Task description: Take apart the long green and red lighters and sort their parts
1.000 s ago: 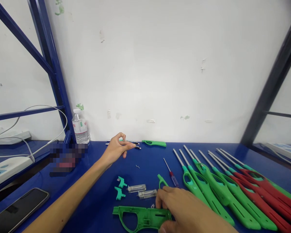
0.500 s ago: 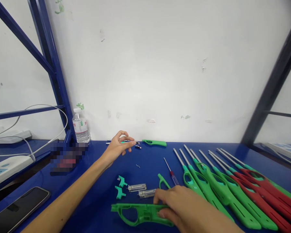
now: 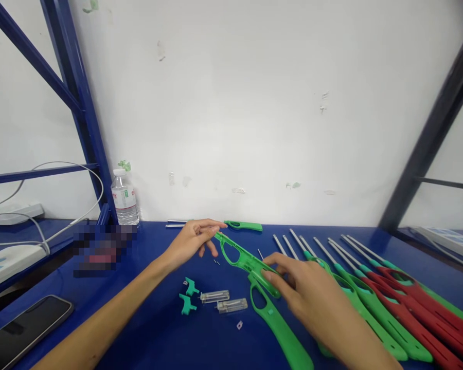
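My right hand (image 3: 293,277) grips the wide end of a green lighter casing half (image 3: 250,262), lifted with its hollow inner side in view. At its narrow tip, the thumb and fingers of my left hand (image 3: 195,239) are closed together; whether a small part is also between them is hidden. Below lies another green casing half (image 3: 278,329) with a finger loop. Two clear fuel tanks (image 3: 215,296) rest left of it, beside teal triggers (image 3: 188,304). A tiny metal piece (image 3: 239,325) and small screws (image 3: 216,262) lie on the blue table.
Several assembled lighters, green (image 3: 386,318) and red (image 3: 412,313), lie in a row at right. Metal rods (image 3: 175,224) and a green casing part (image 3: 247,225) lie by the wall. At left are a water bottle (image 3: 125,198), a phone (image 3: 27,331) and a power strip (image 3: 11,264).
My right hand has raised the casing half from the near table and tilted it toward the left hand. The left hand has moved slightly nearer, to its tip. Another casing half is uncovered below.
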Demonstrator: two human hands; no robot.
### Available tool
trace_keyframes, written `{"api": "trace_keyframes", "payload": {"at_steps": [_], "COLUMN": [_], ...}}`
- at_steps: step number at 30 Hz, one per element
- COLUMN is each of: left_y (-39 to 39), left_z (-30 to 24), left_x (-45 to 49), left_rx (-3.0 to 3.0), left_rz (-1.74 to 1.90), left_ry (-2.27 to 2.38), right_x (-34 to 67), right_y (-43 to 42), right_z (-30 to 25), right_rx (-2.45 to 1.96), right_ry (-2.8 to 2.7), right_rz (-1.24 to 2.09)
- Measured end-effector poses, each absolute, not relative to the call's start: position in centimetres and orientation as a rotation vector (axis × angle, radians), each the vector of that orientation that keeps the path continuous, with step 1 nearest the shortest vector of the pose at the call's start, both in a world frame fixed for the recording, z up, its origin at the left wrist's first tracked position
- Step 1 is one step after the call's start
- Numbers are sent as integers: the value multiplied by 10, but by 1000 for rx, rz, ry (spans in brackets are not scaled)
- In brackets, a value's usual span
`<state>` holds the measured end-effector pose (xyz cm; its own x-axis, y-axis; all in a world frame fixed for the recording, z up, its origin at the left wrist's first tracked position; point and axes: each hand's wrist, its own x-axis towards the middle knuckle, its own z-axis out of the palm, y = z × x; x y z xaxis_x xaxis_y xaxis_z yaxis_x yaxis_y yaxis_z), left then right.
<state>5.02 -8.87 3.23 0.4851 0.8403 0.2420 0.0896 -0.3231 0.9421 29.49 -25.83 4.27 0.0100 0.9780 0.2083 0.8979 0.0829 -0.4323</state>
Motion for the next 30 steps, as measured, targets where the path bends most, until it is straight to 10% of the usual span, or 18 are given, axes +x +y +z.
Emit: {"api": "trace_keyframes", "payload": {"at_steps": [30], "left_y": [-80], "left_z": [29], "left_x": [45], "left_rx": [1353], "left_rz": [978], "left_ry": [817], "right_x": [270], "right_y": [-271], "right_z": [52], "right_rx": [-2457], "right_ry": [-2075], "right_rz": [395]}}
